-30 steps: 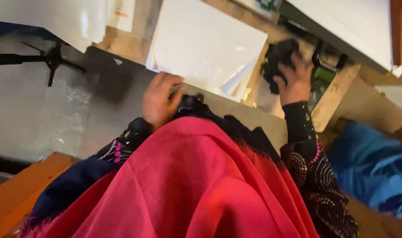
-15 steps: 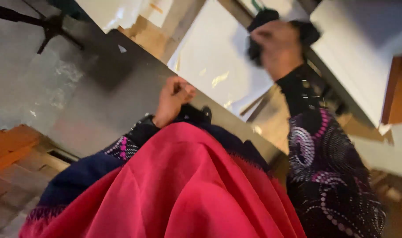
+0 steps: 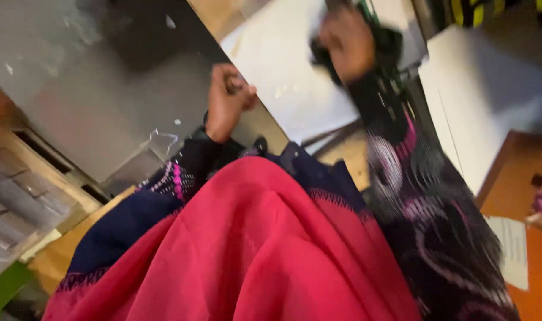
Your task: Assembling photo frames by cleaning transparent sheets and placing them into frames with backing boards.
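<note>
My left hand (image 3: 226, 98) rests with curled fingers on the edge of a grey metal sheet (image 3: 104, 101), next to a white sheet (image 3: 283, 71). My right hand (image 3: 347, 43) is raised over the white sheet's far side and blurred by motion. It grips a black object (image 3: 389, 44) with a bit of green on it; the object's shape is unclear. Both arms wear dark patterned sleeves, and a red cloth (image 3: 253, 249) drapes over my front, hiding the near part of the work surface.
Another white panel (image 3: 484, 101) lies at the right, beyond a dark metal rail. An orange-brown surface (image 3: 520, 178) with a paper sheet (image 3: 514, 249) sits at the right edge. Wooden boards (image 3: 342, 154) show under the sheets; grey slats (image 3: 21, 196) are at the left.
The view has swung, shifting the table up and left. My right hand lifted the black object from the far bench and carries it over the white sheet. My left hand curled its fingers.
</note>
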